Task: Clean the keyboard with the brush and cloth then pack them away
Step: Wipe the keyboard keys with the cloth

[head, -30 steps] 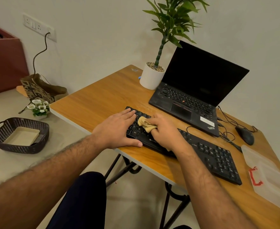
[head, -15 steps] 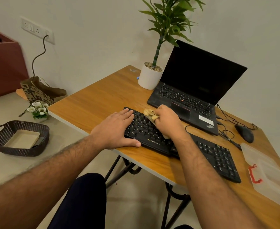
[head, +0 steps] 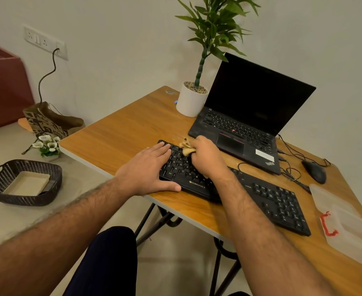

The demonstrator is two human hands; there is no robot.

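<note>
Right hand grips the bunched cloth at the far left rows of the keyboard; left hand lies flat, fingers straight, pinning its left end near the table edge. Brush not seen. Risk: a hard stroke could snag a keycap, or push the keyboard into the laptop just beyond.

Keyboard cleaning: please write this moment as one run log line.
phase: wiping | right hand: grips cloth on keyboard far-left keys | left hand: flat, steadies keyboard's left end | brush: not visible
</note>
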